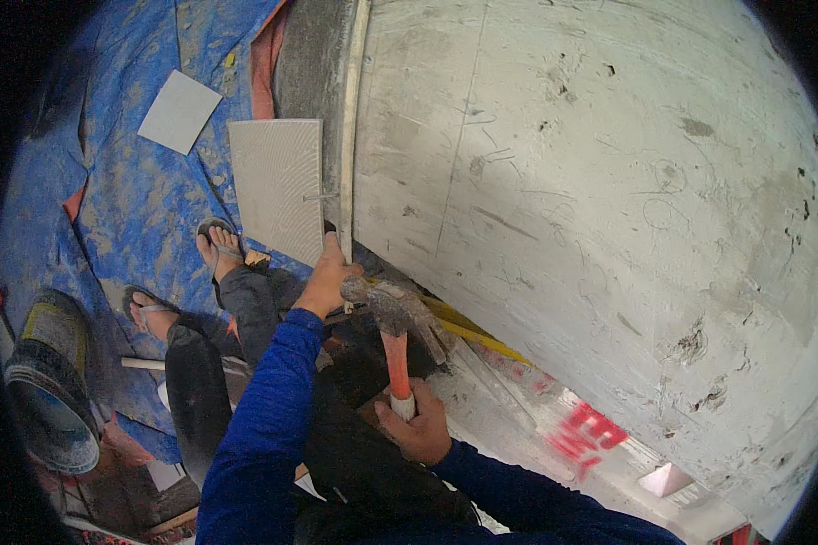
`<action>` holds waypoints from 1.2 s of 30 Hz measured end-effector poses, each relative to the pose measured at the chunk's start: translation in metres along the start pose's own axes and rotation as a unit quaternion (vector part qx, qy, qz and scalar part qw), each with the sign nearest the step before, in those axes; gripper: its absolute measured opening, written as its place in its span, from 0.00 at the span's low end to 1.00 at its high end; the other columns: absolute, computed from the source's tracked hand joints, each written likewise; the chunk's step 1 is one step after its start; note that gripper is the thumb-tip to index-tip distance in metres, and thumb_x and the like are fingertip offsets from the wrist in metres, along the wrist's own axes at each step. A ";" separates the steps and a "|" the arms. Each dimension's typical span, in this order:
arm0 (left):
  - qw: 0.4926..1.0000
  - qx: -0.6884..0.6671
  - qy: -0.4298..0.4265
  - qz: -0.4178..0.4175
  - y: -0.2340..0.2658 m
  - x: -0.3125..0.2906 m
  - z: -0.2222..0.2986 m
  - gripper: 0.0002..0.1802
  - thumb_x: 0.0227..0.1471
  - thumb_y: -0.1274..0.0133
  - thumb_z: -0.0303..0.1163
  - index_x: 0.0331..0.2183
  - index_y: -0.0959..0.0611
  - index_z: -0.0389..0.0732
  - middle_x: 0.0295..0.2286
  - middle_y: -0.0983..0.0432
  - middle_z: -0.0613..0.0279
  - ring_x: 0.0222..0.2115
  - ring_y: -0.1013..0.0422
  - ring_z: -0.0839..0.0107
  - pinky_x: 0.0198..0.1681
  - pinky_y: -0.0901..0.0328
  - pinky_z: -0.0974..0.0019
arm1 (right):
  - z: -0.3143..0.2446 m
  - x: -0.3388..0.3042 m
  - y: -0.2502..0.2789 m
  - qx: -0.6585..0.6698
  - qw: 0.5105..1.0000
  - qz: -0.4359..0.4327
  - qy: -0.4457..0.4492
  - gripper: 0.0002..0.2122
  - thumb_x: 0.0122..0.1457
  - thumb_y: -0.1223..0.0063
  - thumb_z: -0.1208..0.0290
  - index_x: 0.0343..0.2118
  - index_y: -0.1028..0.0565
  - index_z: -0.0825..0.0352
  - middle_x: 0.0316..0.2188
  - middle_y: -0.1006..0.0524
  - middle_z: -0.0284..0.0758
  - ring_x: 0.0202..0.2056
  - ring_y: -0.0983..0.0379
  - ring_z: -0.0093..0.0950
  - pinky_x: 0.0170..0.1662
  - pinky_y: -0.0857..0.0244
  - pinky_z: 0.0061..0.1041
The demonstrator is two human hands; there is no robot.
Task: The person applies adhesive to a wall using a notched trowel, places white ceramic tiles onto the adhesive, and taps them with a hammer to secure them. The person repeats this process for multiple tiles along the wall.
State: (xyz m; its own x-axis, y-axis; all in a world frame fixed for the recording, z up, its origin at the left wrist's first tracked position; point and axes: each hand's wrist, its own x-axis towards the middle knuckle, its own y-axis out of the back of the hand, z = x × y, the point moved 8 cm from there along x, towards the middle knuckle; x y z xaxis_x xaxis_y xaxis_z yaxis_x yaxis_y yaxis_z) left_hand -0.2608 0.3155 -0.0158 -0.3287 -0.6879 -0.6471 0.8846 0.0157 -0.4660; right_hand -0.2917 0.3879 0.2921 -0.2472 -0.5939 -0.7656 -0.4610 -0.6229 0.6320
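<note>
My right hand [420, 427] is wrapped round the light lower end of a claw hammer [397, 359], which has a red-orange handle and a worn grey head. The hammer is raised, its head just right of my left hand [327, 283]. My left hand is closed at the lower end of a long narrow strip [348, 154], with the index finger on its left side and the thumb on its right. A thin nail-like piece [320, 196] sticks out sideways above that hand. Left of the strip stands a grey tile [277, 186] with combed ridges.
A large pale wall panel [591, 173] with pits and scratches fills the right. A smaller square tile [180, 112] lies on the dirty blue tarp [145, 209]. At lower left is a tipped dark bucket [54, 391]. A yellow bar [482, 334] runs along the panel's lower edge.
</note>
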 end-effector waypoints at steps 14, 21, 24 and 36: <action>0.943 -0.121 -0.232 0.205 -0.024 0.010 -0.037 0.32 0.55 0.38 0.34 0.55 0.32 0.30 0.33 0.25 0.48 0.33 0.29 0.48 0.40 0.30 0.51 | -0.090 0.026 0.011 -0.157 0.971 -0.055 0.171 0.22 0.62 0.35 0.67 0.55 0.29 0.67 0.38 0.18 0.53 0.39 0.17 0.51 0.41 0.24 0.45; 0.989 0.060 -0.020 0.137 -0.027 -0.001 0.017 0.20 0.60 0.48 0.28 0.50 0.30 0.30 0.48 0.26 0.35 0.51 0.27 0.39 0.55 0.29 0.47 | -0.226 0.039 0.000 -0.377 0.865 -0.059 0.327 0.21 0.61 0.39 0.72 0.55 0.30 0.69 0.34 0.21 0.55 0.35 0.21 0.57 0.38 0.27 0.42; 0.980 0.040 -0.020 0.192 -0.008 -0.020 0.041 0.26 0.54 0.46 0.22 0.54 0.33 0.31 0.50 0.28 0.34 0.53 0.29 0.39 0.54 0.30 0.45 | -0.271 0.046 -0.011 -0.482 0.804 -0.061 0.342 0.20 0.62 0.41 0.73 0.56 0.31 0.68 0.34 0.21 0.57 0.35 0.22 0.59 0.37 0.27 0.44; 0.960 0.012 0.001 0.280 -0.013 -0.016 0.032 0.16 0.59 0.51 0.27 0.49 0.28 0.36 0.44 0.23 0.38 0.47 0.25 0.40 0.50 0.30 0.42 | -0.254 0.145 0.030 -0.811 0.542 -0.086 0.203 0.16 0.67 0.60 0.71 0.54 0.35 0.70 0.39 0.19 0.56 0.36 0.19 0.55 0.39 0.24 0.53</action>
State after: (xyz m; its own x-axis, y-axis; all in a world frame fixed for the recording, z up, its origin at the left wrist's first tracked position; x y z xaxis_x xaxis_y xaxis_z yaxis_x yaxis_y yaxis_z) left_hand -0.2561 0.3032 0.0200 0.2001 -0.5756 -0.7928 0.9298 0.3666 -0.0316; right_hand -0.1246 0.1533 0.2304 0.0393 -0.3142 -0.9485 0.9893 -0.1210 0.0811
